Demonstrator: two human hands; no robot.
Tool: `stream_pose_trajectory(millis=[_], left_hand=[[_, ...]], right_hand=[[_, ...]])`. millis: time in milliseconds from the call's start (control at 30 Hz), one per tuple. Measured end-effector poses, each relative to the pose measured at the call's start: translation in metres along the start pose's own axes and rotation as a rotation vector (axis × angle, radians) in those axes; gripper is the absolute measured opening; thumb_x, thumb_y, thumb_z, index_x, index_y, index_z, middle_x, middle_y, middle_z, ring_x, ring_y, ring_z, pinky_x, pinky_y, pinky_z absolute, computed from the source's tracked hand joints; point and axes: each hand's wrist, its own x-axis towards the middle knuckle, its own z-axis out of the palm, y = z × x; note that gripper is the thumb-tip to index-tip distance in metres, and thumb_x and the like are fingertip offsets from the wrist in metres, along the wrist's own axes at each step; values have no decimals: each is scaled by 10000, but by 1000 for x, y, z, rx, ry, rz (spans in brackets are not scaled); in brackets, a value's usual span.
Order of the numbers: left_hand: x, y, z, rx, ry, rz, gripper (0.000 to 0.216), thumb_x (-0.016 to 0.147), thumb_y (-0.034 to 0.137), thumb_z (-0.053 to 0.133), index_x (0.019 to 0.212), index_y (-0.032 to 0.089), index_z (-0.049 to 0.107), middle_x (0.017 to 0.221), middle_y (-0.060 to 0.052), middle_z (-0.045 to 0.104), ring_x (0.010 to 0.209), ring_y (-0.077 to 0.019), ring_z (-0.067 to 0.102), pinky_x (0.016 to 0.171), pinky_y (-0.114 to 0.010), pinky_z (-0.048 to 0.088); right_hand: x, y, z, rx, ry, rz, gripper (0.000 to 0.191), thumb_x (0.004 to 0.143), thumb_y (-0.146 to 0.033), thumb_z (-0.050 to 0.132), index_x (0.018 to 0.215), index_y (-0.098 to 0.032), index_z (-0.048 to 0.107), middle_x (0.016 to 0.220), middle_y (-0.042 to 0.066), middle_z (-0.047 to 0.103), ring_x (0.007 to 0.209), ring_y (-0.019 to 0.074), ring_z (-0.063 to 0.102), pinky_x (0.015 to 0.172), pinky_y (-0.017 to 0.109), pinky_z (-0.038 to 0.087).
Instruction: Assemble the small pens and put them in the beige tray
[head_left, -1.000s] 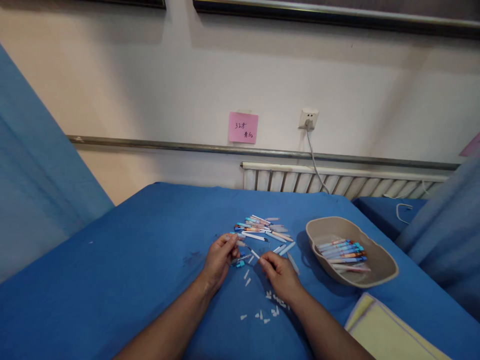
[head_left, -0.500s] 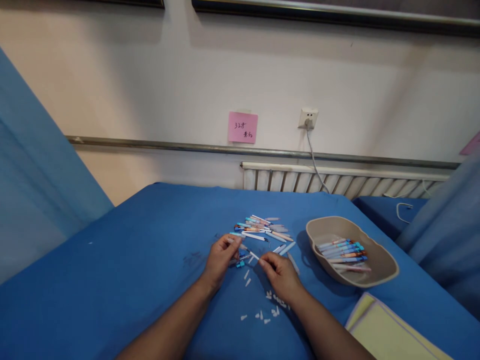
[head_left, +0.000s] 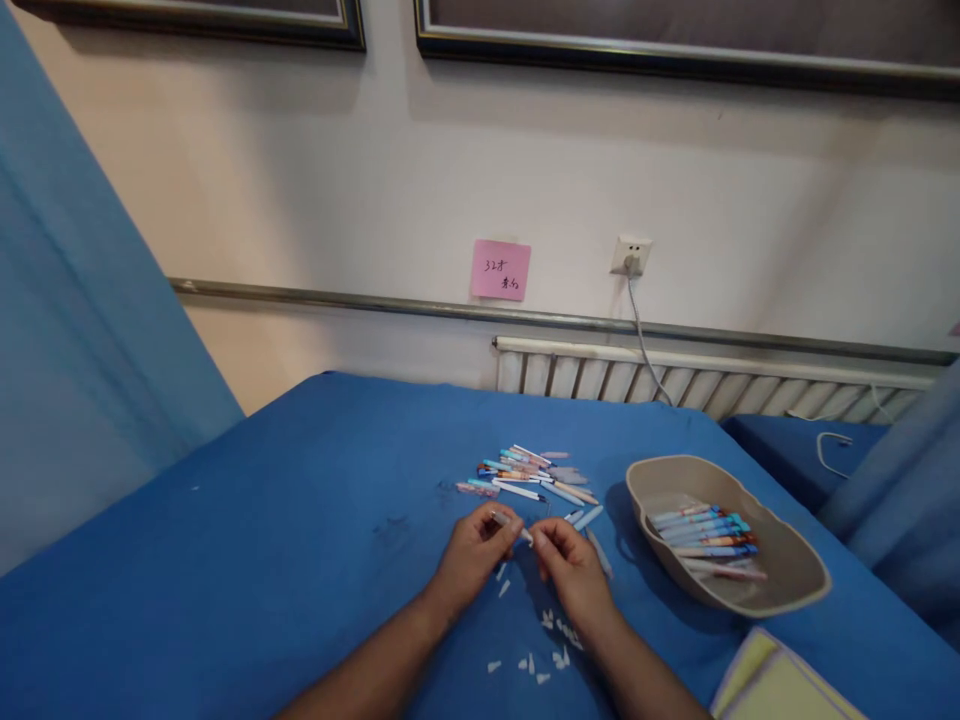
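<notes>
My left hand [head_left: 474, 555] and my right hand [head_left: 571, 572] meet over the blue table cover [head_left: 300, 520], both pinching a thin white pen [head_left: 512, 528] held between them. Just beyond the hands lies a loose pile of pens [head_left: 529, 472] in blue, orange and white. Several small white caps [head_left: 541, 655] are scattered on the cloth beside my right wrist. A tan oval tray [head_left: 780, 590] to the right holds several more pens [head_left: 705, 540].
A yellow pad [head_left: 780, 685] lies at the lower right corner. Behind the table run a white radiator [head_left: 697, 380] and a wall with a pink note [head_left: 500, 269] and a socket with a cable [head_left: 631, 258]. Blue fabric [head_left: 82, 330] hangs at the left.
My left hand has moved right and closed in on my right hand, so both now pinch the same pen. The view has shifted slightly.
</notes>
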Motion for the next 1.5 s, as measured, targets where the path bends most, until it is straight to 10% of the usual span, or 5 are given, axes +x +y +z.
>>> stream_pose_trajectory(millis=[300,900,1233,1500], left_hand=[[-3,-7,8,-36,-76,-90,331,702,459,664,750,140,592,566,39,550,491,-85,481,496,-201,375],[-4,3,5,-267,-173,-401,313,680,361,737,868,124,656,790,-62,681,653,-110,613,609,-208,474],[-8,-1,15,147,-261,-275,365,682,391,691,936,129,674,554,11,596,482,-102,503,475,-206,400],[-7,2,15,295,-334,-31,245,728,378,621,778,148,689,803,-41,659,781,-186,556,707,-258,431]], right_hand=[[-10,-16,5,522,-74,87,306,811,-498,561,927,-223,631,992,51,629,938,205,572,812,337,441],[-6,-26,-4,688,-84,89,412,765,-594,552,951,-244,665,1127,61,614,1153,252,469,1025,428,290],[0,-33,-13,621,-32,93,459,751,-623,548,958,-224,645,1116,71,625,1115,250,499,941,394,347],[-2,-24,-3,433,-59,-17,484,769,-653,491,944,-233,656,1068,66,646,1062,241,548,932,394,378]])
